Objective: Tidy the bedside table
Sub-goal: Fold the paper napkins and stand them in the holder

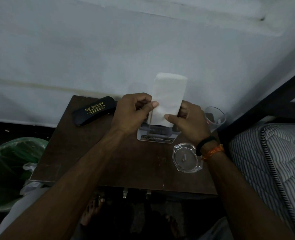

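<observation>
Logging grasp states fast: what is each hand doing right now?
Left hand: closed, pinching the left edge of the folded white tissue.
Right hand: closed, pinching the tissue's right edge above the tissue holder.

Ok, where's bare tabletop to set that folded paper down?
The front-left tabletop, between the spectacle case and the ashtray, is bare. The right side is crowded: ashtray, plastic cup, grey holder under the folded paper.
</observation>
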Demonstrator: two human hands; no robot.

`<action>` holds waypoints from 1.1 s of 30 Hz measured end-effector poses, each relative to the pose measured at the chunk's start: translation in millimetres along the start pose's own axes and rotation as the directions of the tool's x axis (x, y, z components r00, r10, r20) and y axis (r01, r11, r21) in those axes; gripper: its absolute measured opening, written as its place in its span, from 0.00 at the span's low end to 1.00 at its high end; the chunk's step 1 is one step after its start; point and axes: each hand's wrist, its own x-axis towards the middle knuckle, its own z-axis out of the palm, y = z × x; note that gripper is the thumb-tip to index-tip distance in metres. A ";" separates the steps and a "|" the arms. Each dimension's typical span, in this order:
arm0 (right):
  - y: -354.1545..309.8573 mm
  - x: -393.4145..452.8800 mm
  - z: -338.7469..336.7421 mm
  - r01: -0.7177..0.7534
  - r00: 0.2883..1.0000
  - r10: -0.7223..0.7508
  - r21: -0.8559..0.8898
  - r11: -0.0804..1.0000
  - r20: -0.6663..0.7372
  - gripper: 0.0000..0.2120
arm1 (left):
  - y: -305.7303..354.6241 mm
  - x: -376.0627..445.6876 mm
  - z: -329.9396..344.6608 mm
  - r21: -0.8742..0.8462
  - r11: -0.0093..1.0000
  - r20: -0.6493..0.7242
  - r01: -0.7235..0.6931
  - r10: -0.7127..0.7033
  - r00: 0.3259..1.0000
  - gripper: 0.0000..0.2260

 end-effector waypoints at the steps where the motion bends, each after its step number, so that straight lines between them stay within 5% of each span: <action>1: 0.8 -0.1 -0.9 0.018 1.000 -0.019 -0.043 0.999 -0.023 0.18 | 1.1 1.1 1.5 -0.016 1.000 -0.002 0.003 -0.003 1.000 0.09; 6: 7.7 7.2 3.9 0.027 0.993 -0.037 -0.093 0.995 -0.111 0.15 | 2.3 5.8 9.7 0.025 1.000 0.002 -0.003 0.003 1.000 0.08; 13: 19.1 15.8 8.4 -0.029 0.995 0.020 -0.096 0.995 -0.095 0.13 | -14.6 10.4 12.0 0.339 0.940 0.062 -0.041 0.021 0.998 0.09; 24: 18.0 15.0 8.5 -0.065 0.993 0.042 -0.212 0.975 -0.110 0.09 | -7.6 7.3 24.2 0.170 0.979 -0.025 0.111 -0.109 0.994 0.03; 33: 28.8 16.4 18.7 0.004 0.992 -0.059 -0.448 0.894 -0.109 0.13 | -20.4 6.5 29.8 0.346 0.934 -0.002 0.086 -0.091 0.996 0.06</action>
